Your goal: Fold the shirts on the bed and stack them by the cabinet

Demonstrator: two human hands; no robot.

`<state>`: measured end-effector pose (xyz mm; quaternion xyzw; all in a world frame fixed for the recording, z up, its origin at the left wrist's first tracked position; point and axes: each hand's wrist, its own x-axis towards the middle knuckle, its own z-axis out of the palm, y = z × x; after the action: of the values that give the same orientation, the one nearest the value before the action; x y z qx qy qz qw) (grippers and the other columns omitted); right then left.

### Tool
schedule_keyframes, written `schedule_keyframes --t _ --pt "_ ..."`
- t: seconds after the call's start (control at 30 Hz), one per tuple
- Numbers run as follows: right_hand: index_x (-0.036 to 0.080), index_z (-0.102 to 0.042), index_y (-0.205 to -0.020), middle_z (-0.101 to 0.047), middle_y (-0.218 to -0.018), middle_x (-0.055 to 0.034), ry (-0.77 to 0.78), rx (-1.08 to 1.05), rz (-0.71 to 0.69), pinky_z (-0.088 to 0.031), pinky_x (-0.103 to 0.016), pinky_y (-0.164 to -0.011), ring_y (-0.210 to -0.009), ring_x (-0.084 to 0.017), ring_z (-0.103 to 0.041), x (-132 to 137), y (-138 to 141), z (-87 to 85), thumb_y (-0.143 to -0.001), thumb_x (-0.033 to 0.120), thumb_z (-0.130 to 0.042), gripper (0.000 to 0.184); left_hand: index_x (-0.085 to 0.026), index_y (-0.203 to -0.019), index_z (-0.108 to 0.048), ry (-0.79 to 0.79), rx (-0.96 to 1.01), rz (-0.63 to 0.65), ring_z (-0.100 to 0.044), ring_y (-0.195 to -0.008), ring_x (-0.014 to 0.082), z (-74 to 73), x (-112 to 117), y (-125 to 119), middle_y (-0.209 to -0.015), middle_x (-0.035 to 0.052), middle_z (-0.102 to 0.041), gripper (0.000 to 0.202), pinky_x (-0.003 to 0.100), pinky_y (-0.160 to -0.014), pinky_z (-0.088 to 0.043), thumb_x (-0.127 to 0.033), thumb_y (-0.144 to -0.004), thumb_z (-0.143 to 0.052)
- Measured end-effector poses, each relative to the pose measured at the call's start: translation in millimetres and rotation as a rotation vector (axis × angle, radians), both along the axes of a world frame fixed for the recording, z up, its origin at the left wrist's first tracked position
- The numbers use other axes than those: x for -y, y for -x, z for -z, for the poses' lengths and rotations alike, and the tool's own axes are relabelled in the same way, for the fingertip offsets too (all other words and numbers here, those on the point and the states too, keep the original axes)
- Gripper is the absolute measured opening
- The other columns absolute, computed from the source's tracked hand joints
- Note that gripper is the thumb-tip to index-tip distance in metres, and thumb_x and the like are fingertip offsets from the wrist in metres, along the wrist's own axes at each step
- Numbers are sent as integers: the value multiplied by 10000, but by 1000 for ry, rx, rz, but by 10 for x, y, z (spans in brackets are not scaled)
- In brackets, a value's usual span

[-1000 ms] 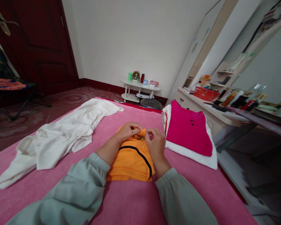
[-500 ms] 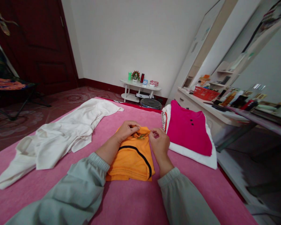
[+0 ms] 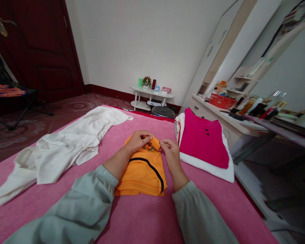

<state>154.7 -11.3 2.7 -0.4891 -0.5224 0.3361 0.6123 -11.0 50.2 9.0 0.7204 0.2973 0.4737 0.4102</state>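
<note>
An orange garment [image 3: 142,176] with a curved black stripe lies partly folded on the pink bed cover [image 3: 142,220]. At its far edge, my left hand [image 3: 139,141] is closed on the fabric, thumb against fingers. My right hand [image 3: 170,152] pinches the far right corner of the same garment, where the cloth is turned over. Left of my arms a white garment [image 3: 71,145] is spread out, with creases. To the right rests a stack of folded clothes, a magenta top [image 3: 203,142] uppermost and white cloth [image 3: 208,169] beneath it.
A white dresser [image 3: 200,105] along the right side holds a red basket [image 3: 221,101] and several bottles. By the far wall stands a small white table [image 3: 152,91] with a plant. A folding chair [image 3: 10,91] is at the left, near the dark red door [image 3: 40,51].
The garment's far right corner has been turned over a little towards me, with my right hand shifting slightly left. My left hand stays nearly in place.
</note>
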Motion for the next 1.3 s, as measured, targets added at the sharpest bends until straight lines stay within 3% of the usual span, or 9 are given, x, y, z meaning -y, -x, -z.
schedule_keyframes --t 0.17,0.4,0.63,0.83,1.2,1.3 --pt "171 -648 -773 -658 -691 -7 -1 60 -26 -465 -251 -624 -622 -138 -587 2 40 30 -701 355 -679 199 -116 -841 -687 49 -14 -22 -584 -637 122 16 0 -9 -731 32 -657 279 214 -604 -471 -378 -789 -606" --pt "207 -672 -820 -694 -750 -3 -14 287 100 -458 -250 -604 -610 -135 -576 -10 101 114 -709 395 -688 219 -120 -807 -660 72 16 -9 -554 -568 98 7 9 -32 -669 6 -626 275 193 -544 -453 -392 -784 -620" --pt "215 -656 -714 -658 -658 9 -20 416 198 -430 -240 -572 -591 -138 -563 45 170 94 -760 428 -626 220 -117 -790 -647 85 59 -49 -536 -540 85 27 -22 -51 -650 -6 -603 268 189 -534 -443 -385 -773 -634" --pt "210 -662 -790 -675 -734 7 -77 379 256 -442 -241 -596 -605 -131 -562 53 185 54 -736 350 -634 153 -123 -795 -656 92 34 -33 -557 -569 84 36 -18 -42 -684 1 -630 256 180 -549 -457 -374 -750 -679" --pt "193 -681 -779 -692 -721 -13 25 210 132 -460 -250 -593 -618 -151 -588 25 220 73 -728 400 -614 224 -124 -787 -657 120 47 20 -554 -543 86 9 27 -68 -635 -19 -610 234 182 -531 -453 -343 -719 -701" --pt "195 -679 -765 -695 -723 -10 39 204 137 -463 -251 -596 -616 -151 -594 13 212 93 -706 352 -617 179 -123 -787 -660 91 35 30 -553 -556 84 7 31 -70 -652 -12 -621 214 181 -543 -451 -324 -723 -695"
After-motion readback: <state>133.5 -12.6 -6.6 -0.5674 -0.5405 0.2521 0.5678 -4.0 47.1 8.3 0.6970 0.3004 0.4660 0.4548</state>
